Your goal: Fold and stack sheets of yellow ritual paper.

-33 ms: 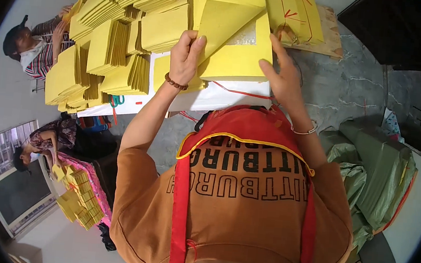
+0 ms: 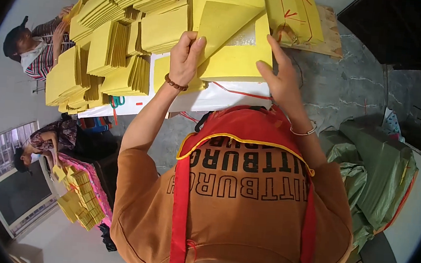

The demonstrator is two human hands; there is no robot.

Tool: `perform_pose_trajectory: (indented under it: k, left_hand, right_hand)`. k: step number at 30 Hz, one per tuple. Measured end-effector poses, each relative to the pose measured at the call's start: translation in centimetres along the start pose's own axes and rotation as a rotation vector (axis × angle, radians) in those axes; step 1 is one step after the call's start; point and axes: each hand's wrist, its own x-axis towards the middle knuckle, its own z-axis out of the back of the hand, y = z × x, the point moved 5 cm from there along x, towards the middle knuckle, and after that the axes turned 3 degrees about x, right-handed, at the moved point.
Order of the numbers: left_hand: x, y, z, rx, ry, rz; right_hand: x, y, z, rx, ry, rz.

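My left hand (image 2: 186, 59) is closed on the lower left of a yellow paper sheet (image 2: 219, 27), whose corner is folded over diagonally. Under the fold, a shiny silvery patch (image 2: 247, 37) shows on the yellow paper (image 2: 236, 71) beneath. At that paper's right edge is my right hand (image 2: 283, 80), open, with thumb and forefinger apart and their tips at or just over the edge. A brown bead bracelet circles my left wrist, and a pale bangle my right.
Stacks of folded yellow paper (image 2: 167, 30) crowd the white-covered table (image 2: 193, 100) to the left. Teal-handled scissors (image 2: 117, 102) lie at its edge. Red-tied yellow bundles (image 2: 305, 19) stand right. Two people (image 2: 40, 49) work at left; green wrapped bales (image 2: 375, 161) sit at right.
My right hand has shifted very slightly left along the paper's edge. The left hand and the folded sheet look unchanged.
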Motion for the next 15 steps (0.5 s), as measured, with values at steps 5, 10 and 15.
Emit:
perform_pose_trajectory:
  k: [5, 10, 15]
  left_hand:
    - [0.0, 0.2, 0.1, -0.007, -0.008, -0.048]
    - [-0.3, 0.6, 0.3, -0.024, -0.054, -0.025]
    - [-0.7, 1.2, 0.5, -0.021, -0.111, -0.048]
  right_hand:
    - [-0.4, 0.8, -0.8, -0.148, 0.046, 0.14]
    - [-0.5, 0.7, -0.5, -0.064, -0.005, 0.042]
    - [-0.8, 0.4, -0.6, -0.091, 0.017, 0.066]
